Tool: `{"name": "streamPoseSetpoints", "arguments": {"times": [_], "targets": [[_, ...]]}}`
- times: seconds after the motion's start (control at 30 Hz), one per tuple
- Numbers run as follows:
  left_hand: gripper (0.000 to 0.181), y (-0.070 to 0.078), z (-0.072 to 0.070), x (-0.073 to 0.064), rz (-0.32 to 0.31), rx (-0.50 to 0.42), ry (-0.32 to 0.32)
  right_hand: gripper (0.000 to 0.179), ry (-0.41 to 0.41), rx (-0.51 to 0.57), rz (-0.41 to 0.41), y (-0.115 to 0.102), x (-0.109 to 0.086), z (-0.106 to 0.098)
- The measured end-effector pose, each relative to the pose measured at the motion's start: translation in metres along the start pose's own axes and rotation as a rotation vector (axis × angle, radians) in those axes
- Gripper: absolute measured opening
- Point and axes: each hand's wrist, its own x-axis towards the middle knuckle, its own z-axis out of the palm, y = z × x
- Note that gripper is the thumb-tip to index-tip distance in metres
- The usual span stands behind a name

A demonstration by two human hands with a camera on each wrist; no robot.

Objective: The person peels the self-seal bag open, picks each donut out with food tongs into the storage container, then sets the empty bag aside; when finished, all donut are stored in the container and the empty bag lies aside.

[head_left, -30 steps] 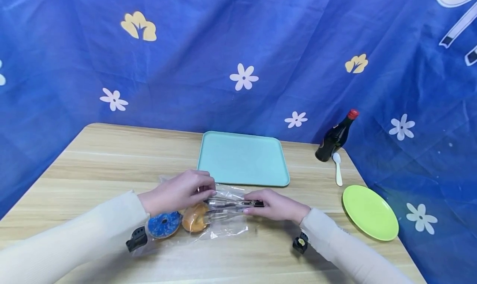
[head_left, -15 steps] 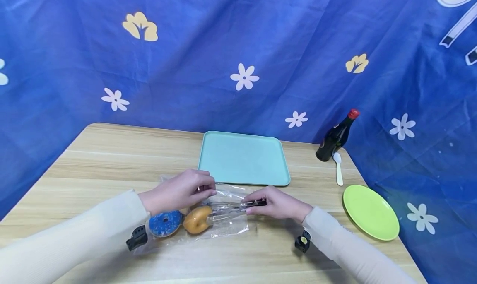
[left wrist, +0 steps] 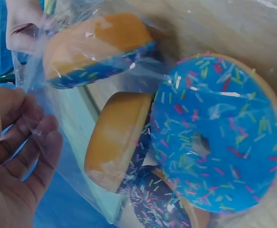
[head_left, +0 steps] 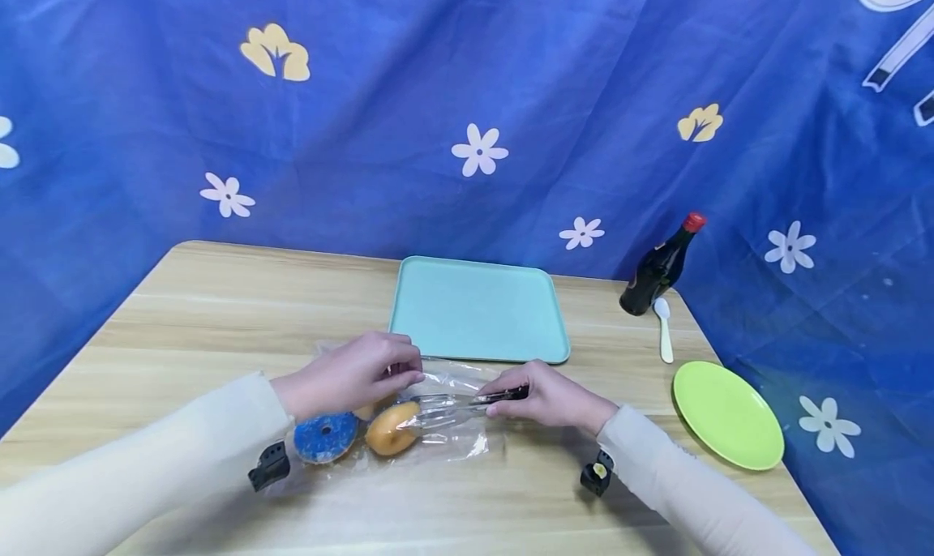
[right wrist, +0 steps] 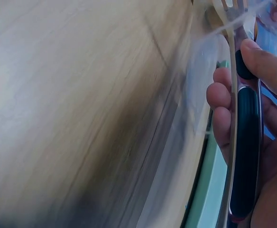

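Head view: the left hand [head_left: 353, 374] holds a clear bag [head_left: 476, 445] with curled fingers; the right hand [head_left: 543, 398] grips tongs [head_left: 505, 395] against a doughnut [head_left: 390, 432] inside. Any lettering on the bottle [head_left: 655, 271] looks unreadable from here. Left wrist: a blue-iced doughnut [left wrist: 238, 126] lies nearest. Right wrist: fingers clasp the handle [right wrist: 245, 152].

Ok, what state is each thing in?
Right hand: holding tongs
Left hand: pinching bag
Bag: open, tongs inside
Tongs: closed on gripped donut
Gripped donut: inside bag
Blue donut: in bag, icing up
Other donuts: in bag, partly hidden
Bottle: upright, capped
Spoon: lying flat
Plate: lying flat
Tray: lying flat
Backdrop: hanging
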Motion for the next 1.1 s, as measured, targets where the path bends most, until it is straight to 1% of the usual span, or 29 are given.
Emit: {"name": "streamPoseSetpoints", "arguments": {"times": [0.17, 0.27, 0.47, 0.6, 0.8, 0.97, 1.1], "targets": [[0.01, -0.001, 0.001, -0.004, 0.008, 0.006, 0.011, 0.031, 0.026, 0.015, 0.005, 0.007, -0.011, -0.005], [0.01, -0.002, 0.001, -0.003, 0.013, 0.003, 0.011, 0.03, 0.036, 0.037, 0.014, 0.011, -0.021, -0.011], [0.01, -0.002, 0.001, -0.001, 0.0, 0.0, 0.0, 0.029, 0.052, 0.099, 0.048, 0.017, -0.042, -0.022], [0.01, -0.002, 0.001, -0.001, -0.002, 0.0, -0.003, 0.026, 0.079, 0.099, 0.064, 0.022, -0.056, -0.03], [0.011, -0.003, 0.002, -0.002, -0.003, -0.011, -0.003, 0.026, 0.122, 0.103, 0.11, 0.031, -0.075, -0.04], [0.011, -0.005, 0.002, -0.001, -0.004, -0.031, -0.008, 0.027, 0.176, 0.104, 0.181, 0.038, -0.089, -0.049], [0.01, -0.006, 0.002, 0.0, 0.004, -0.027, -0.007, 0.029, 0.211, 0.098, 0.235, 0.043, -0.098, -0.06]]}}
